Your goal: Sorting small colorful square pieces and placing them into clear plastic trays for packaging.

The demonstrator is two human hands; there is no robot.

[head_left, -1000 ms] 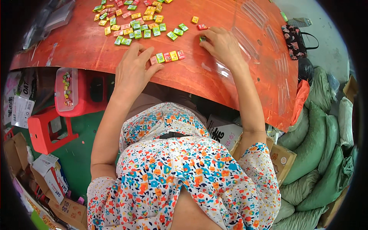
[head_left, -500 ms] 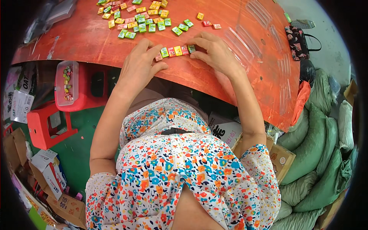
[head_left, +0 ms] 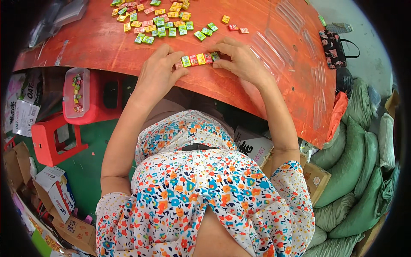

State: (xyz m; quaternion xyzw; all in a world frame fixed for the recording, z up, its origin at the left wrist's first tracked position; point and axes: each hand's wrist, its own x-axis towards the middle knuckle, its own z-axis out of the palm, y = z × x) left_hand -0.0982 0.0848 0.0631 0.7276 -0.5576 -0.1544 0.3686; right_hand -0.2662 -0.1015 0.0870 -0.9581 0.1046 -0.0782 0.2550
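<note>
On the red table [head_left: 102, 49], left grip [head_left: 160, 72] and right grip [head_left: 240, 61], narrowly parted, clasp a 6-box row [head_left: 201, 59] between them.

Small boxes [head_left: 183, 30] lie on the red table [head_left: 102, 49] — clear trays [head_left: 291, 15] too

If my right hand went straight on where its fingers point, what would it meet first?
First, the green box your right hand seems to pinch, then the red box beside it; depth is hard to judge.

Small boxes [head_left: 200, 59] look glossy, trays [head_left: 268, 52] clear shiny plastic, tabletop [head_left: 102, 49] smooth but scuffed.
</note>
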